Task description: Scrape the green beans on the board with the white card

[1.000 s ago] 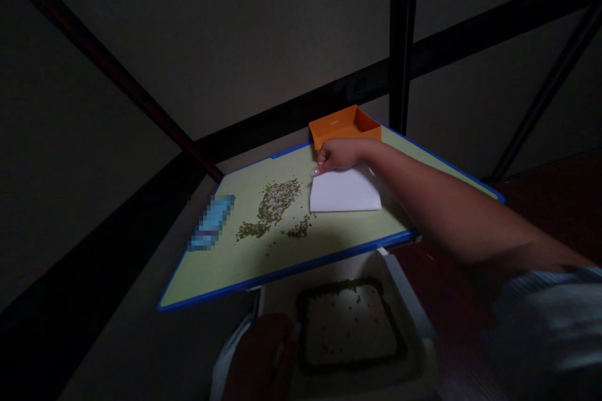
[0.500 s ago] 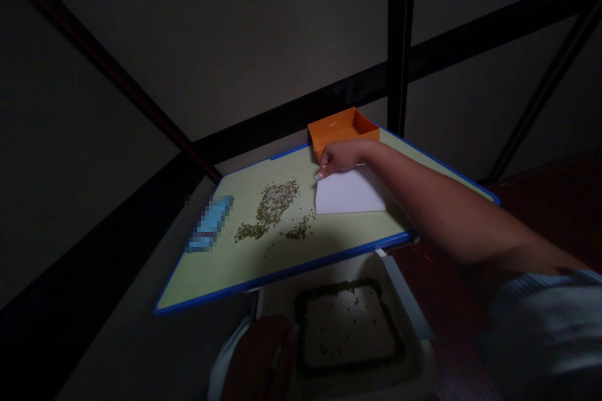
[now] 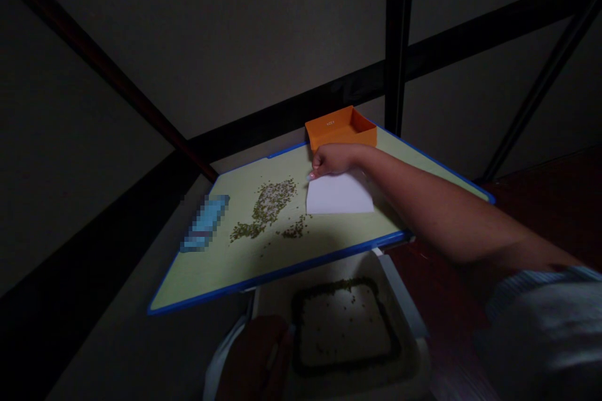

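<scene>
My right hand [image 3: 332,160] is closed on the far edge of a white card [image 3: 339,193], which leans over the pale yellow tabletop [image 3: 207,285]. Left of the card lies a spread of small green grains [image 3: 273,202]. A smaller patch of grains [image 3: 295,227] sits close to the card's left edge. Below the table's near edge is a white box [image 3: 277,285], with dark grains lining its floor edges and a few scattered in the middle. In shadow, my left hand [image 3: 258,354] grips the box's left wall; its fingertips are partly hidden.
An orange open box [image 3: 341,131] stands at the table's far side, just behind my right hand. A blurred light-blue packet [image 3: 205,223] lies at the left edge. Blue trim [image 3: 282,276] borders the table, and a panelled wall [image 3: 282,31] rises behind it.
My right hand has moved the white card slightly left, nearer the small patch of grains. My left hand stays on the box. The whole view has shifted a little.
</scene>
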{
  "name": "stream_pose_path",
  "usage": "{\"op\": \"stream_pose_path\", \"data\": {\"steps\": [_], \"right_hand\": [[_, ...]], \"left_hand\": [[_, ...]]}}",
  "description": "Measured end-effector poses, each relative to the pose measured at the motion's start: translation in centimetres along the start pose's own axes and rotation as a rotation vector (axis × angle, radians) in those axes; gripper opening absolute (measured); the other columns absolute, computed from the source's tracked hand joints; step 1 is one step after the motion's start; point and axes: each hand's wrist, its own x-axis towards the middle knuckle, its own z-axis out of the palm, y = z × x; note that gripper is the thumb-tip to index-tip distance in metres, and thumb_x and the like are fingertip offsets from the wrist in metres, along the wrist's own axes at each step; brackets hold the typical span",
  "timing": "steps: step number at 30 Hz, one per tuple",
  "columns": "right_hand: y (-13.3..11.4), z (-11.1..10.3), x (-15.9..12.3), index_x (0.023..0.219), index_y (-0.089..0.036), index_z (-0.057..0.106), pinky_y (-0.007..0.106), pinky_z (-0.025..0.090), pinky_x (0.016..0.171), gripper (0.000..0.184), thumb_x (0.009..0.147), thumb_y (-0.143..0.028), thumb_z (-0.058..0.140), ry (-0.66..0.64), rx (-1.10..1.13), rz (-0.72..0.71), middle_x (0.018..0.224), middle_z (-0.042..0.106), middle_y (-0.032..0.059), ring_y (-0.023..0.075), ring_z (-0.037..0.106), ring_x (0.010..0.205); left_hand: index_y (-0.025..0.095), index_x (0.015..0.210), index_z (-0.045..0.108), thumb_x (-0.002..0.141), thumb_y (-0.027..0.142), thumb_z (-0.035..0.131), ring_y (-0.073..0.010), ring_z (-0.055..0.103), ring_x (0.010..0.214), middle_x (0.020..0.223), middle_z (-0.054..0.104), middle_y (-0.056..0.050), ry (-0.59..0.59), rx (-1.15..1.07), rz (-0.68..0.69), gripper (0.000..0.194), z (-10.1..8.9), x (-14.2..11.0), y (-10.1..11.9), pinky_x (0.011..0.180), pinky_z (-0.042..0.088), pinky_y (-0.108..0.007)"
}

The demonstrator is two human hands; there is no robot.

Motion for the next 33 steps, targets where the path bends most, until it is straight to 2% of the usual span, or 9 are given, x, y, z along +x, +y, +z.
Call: {"op": "stream_pose_path", "data": {"steps": [7, 14, 20, 26, 33], "right_hand": [[0.3, 0.1, 0.0, 0.060, -0.015, 0.054, 0.027, 0.029, 0.057, 0.034, 0.085, -0.038, 0.062, -0.049, 0.024, -0.029, 0.052, 0.039, -0.0060, 0.0079, 0.034, 0.054], [0.2, -0.3, -0.2, 0.066, -0.015, 0.059, 0.026, 0.029, 0.057, 0.030, 0.085, -0.038, 0.061, 0.018, 0.019, 0.002, 0.054, 0.041, -0.0057, 0.0079, 0.035, 0.054], [0.2, -0.4, -0.2, 0.065, -0.015, 0.059, 0.027, 0.030, 0.058, 0.030, 0.085, -0.038, 0.061, 0.025, -0.007, 0.016, 0.054, 0.042, -0.0048, 0.0089, 0.037, 0.055], [0.1, -0.1, -0.1, 0.068, -0.014, 0.061, 0.026, 0.029, 0.057, 0.030, 0.085, -0.038, 0.061, 0.017, -0.026, 0.020, 0.054, 0.043, -0.0051, 0.0079, 0.036, 0.054], [0.1, 0.0, 0.0, 0.068, -0.014, 0.062, 0.027, 0.030, 0.058, 0.030, 0.084, -0.040, 0.063, 0.013, -0.032, 0.029, 0.055, 0.045, -0.0041, 0.0089, 0.039, 0.056]], "left_hand": [[0.027, 0.097, 0.061, 0.099, 0.050, 0.035, -0.0148, 0.071, 0.077, 0.088, 0.073, -0.001, 0.014, 0.003, 0.019, 0.035, 0.3, -0.2, -0.5, 0.069, 0.058, -0.020], [0.027, 0.097, 0.064, 0.099, 0.050, 0.036, -0.0151, 0.071, 0.078, 0.089, 0.074, -0.001, 0.002, -0.019, 0.002, 0.036, 0.1, -0.1, -0.2, 0.072, 0.059, -0.022], [0.028, 0.094, 0.064, 0.099, 0.051, 0.035, -0.0154, 0.071, 0.076, 0.086, 0.074, 0.000, 0.007, -0.033, 0.000, 0.037, -0.2, 0.2, 0.1, 0.069, 0.058, -0.021], [0.028, 0.091, 0.061, 0.100, 0.045, 0.034, -0.0140, 0.070, 0.071, 0.081, 0.073, 0.001, 0.026, -0.043, 0.023, 0.033, -0.4, 0.9, 0.5, 0.064, 0.057, -0.019], [0.028, 0.092, 0.060, 0.100, 0.045, 0.035, -0.0141, 0.070, 0.071, 0.081, 0.073, 0.002, 0.045, -0.049, 0.040, 0.030, -0.1, 0.7, 0.3, 0.065, 0.057, -0.020]]}}
